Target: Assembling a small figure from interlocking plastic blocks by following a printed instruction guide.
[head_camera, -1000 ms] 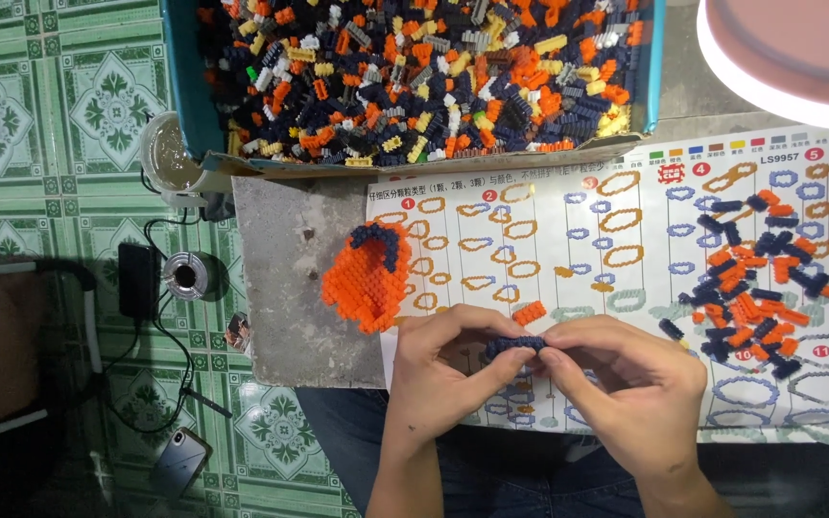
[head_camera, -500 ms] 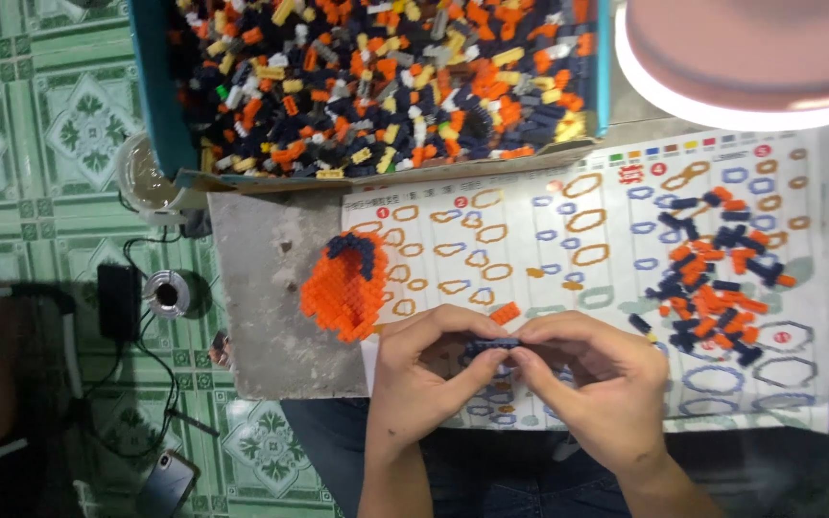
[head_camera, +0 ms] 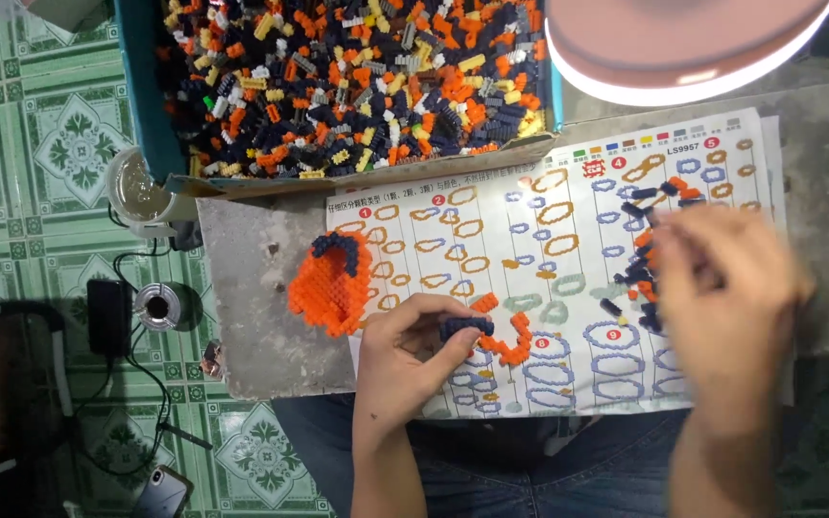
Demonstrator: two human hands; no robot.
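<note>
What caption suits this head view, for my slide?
Left hand pinches a dark brick piece; right hand reaches into loose bricks.

Light is bright and even over the work surface, coming from the round lamp (head_camera: 683, 43) at the top edge, whose rim glows nearly white with glare. The printed sheet (head_camera: 530, 249) is well lit and sharp. The right hand (head_camera: 722, 297) is smeared by motion blur, while the left hand (head_camera: 414, 355) stays crisp. The tiled floor (head_camera: 40, 144) at left is dimmer, with dark shadow in the lower corner.
</note>
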